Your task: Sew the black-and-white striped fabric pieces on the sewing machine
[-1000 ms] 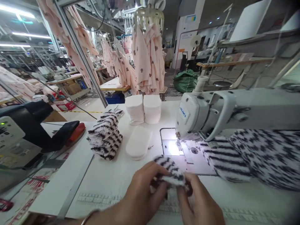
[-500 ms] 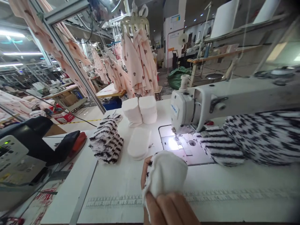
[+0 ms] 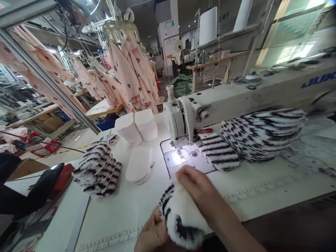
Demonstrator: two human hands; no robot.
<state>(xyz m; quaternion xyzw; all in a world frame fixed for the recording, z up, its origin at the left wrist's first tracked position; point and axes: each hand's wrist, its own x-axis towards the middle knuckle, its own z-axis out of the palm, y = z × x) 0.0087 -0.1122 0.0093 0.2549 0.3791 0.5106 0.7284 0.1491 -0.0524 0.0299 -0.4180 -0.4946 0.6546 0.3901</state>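
Observation:
Both my hands hold a small fleece piece [image 3: 181, 218], black-and-white striped on one side and white on the other, just above the table's near edge. My left hand [image 3: 151, 235] grips it from below at the left. My right hand [image 3: 200, 191] reaches over its top, fingers curled on the upper edge. A white Juki sewing machine [image 3: 210, 106] stands right behind, and its lit needle plate [image 3: 181, 157] lies a little beyond my fingertips.
A stack of striped pieces [image 3: 98, 169] lies at the left. White padded pieces lie flat [image 3: 139, 164] and stand stacked [image 3: 136, 127] behind it. A big striped fleece pile [image 3: 259, 134] sits under the machine arm at the right. Pink garments [image 3: 131, 73] hang beyond the table [image 3: 112, 213].
The view has swung right and tilted. The piece has been turned, so its stripes show again, and it sits lower and nearer me. My right hand now lies over its top.

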